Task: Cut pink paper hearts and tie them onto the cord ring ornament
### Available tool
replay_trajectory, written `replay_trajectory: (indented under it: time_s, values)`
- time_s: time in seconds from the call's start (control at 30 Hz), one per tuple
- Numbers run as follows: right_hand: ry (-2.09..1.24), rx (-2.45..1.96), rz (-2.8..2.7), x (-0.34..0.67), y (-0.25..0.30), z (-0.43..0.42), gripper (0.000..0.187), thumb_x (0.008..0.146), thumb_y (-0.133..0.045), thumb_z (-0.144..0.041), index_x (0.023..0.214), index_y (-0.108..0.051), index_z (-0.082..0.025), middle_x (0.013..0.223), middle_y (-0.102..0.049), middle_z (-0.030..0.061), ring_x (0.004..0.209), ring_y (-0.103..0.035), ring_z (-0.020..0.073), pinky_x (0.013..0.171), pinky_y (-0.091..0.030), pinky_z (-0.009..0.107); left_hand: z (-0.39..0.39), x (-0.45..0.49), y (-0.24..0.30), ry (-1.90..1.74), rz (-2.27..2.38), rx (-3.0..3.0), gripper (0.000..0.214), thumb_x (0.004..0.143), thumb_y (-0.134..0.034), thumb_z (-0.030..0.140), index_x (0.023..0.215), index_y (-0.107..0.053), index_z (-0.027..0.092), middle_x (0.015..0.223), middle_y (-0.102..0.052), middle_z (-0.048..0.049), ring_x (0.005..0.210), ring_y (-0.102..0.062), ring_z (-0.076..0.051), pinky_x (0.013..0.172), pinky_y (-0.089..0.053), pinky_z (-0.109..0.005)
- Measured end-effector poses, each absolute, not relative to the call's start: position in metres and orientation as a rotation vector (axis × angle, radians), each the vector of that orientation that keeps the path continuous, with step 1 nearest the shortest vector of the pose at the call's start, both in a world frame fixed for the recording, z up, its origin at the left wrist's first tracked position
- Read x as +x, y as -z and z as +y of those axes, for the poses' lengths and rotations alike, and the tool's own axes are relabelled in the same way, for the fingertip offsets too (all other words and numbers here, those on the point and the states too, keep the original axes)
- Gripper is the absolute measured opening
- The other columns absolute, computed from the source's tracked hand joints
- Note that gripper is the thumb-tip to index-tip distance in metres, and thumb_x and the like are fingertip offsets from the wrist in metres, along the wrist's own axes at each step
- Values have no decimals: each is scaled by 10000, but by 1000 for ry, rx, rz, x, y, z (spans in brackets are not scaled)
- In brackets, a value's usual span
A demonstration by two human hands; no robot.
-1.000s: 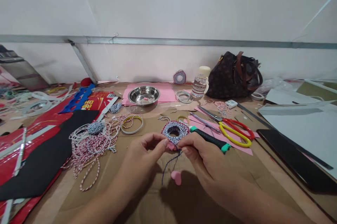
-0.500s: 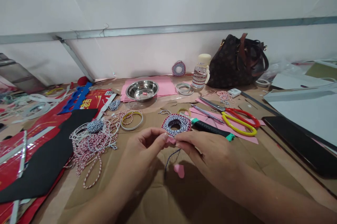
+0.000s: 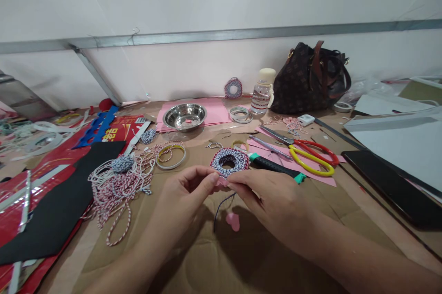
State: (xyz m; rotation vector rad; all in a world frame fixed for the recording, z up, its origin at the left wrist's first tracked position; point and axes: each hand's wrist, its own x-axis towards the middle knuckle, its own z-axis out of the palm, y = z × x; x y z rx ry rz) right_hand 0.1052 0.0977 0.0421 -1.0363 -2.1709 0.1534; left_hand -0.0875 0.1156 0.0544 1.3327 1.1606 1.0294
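Between the fingertips of my left hand (image 3: pixel 191 193) and my right hand (image 3: pixel 272 202) is a small piece of pink paper (image 3: pixel 222 181), pinched from both sides. Its exact shape is mostly covered by the fingers. Just beyond the fingertips lies a ring wound with blue, white and red cord (image 3: pixel 229 161); whether the fingers touch it I cannot tell. A dark cord end (image 3: pixel 221 209) trails below the hands. A pink paper heart (image 3: pixel 233 221) rests on the brown cardboard (image 3: pixel 193 257) under them.
Right of the hands are a black-and-green utility knife (image 3: pixel 276 167), scissors (image 3: pixel 312 158) and a black phone (image 3: pixel 393 188). A cord tangle (image 3: pixel 117 183) and tape roll (image 3: pixel 171 156) lie left. Behind stand a steel bowl (image 3: pixel 184 117), bottle (image 3: pixel 261 91) and handbag (image 3: pixel 311 80).
Both hands keep their pinch on the pink paper, with only slight finger movement. The whole view has shifted a little.
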Motion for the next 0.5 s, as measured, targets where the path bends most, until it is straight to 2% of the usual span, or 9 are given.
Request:
replay_trajectory:
  time_s: [0.23,0.5]
  values:
    - [-185,-1136,-2145,103,-45,100,188,1018,-500,-258,969,-669,-193,812,-740,4,706,-683,153,644,-438,285,116,-89,-51,-1034,1108,1330,151,790,-758,346,874,-755,221,858,-798,-32,813,-738,-187,785,-594,-301]
    - [-244,-1186,-2114,102,-48,97,196,1013,-496,-259,950,-668,-192,759,-723,-3,646,-664,144,597,-420,270,117,-87,-51,-1057,1087,1273,143,771,-786,323,851,-750,210,836,-801,-23,792,-746,-177,776,-602,-287]
